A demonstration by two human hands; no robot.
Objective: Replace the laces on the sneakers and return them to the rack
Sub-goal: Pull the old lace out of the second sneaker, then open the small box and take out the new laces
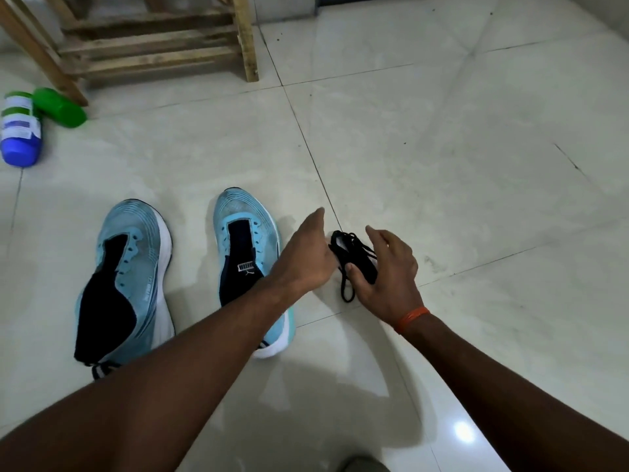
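— Now, where are the black laces [357, 257] to be found?

— They are held as a loose bundle just above the tiled floor [442, 165], to the right of the two sneakers. One loop is seen hanging down below the bundle.

— By which hand are they gripped?

— The bundle is grasped by the right hand [391, 267]: the thumb is pressed against its near side and the fingers are curled over the top. An orange band [412, 316] is worn on that wrist.

— And the left hand [306, 257]?

— It is reached across to the bundle's left edge, with the forefinger stretched out ahead. Its other fingertips are hidden behind the hand, so it cannot be told whether the laces are pinched or merely touched.

— How are the sneakers placed?

— Both are set on the floor, toes pointed away, with the eyelets unlaced and the dark tongues exposed. The left-side sneaker [132, 267] is tipped outward; the right-side sneaker [238, 209] is partly covered by the left forearm.

— What else is seen?

— A wooden rack [153, 46] is stood at the far left. Beside its leg, a green bottle [61, 109] and a blue-capped bottle [20, 131] are laid on their sides, touching each other.
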